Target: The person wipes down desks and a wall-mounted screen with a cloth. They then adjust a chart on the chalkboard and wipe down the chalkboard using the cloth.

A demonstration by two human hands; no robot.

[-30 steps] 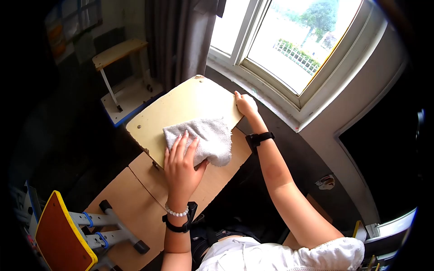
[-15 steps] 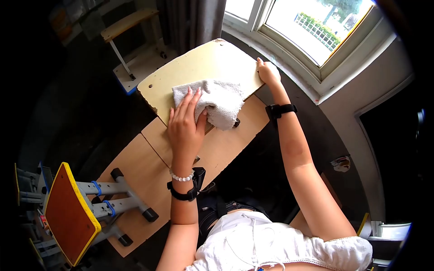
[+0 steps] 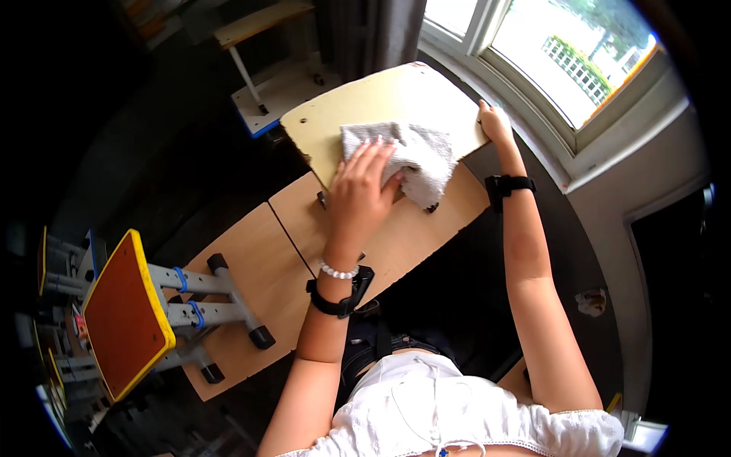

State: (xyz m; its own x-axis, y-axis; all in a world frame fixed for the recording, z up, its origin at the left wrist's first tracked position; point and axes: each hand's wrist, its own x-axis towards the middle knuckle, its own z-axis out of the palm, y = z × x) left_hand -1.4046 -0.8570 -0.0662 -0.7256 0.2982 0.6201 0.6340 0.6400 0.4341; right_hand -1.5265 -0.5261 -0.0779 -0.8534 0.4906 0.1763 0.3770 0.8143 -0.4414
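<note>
A light grey cloth (image 3: 422,156) lies bunched on a pale yellow board (image 3: 381,95) with worn edges, part of it hanging over the near edge. My left hand (image 3: 364,186) rests on the cloth, fingers spread over its left part and pressing it to the board. At the board's right corner, my right hand (image 3: 496,126) is closed around the edge. Beneath the board are light wooden desk tops (image 3: 266,266), and small dark feet show between board and desks.
An upturned chair with a red-brown, yellow-edged seat (image 3: 128,316) and grey legs rests at the left. Another upturned desk or stool (image 3: 263,23) stands at the back. The window sill (image 3: 525,145) runs close by my right hand.
The view has shifted, so the board and desks sit farther right. My left hand stays on the cloth, its fingers now nearer the middle. My right hand still grips the board's corner.
</note>
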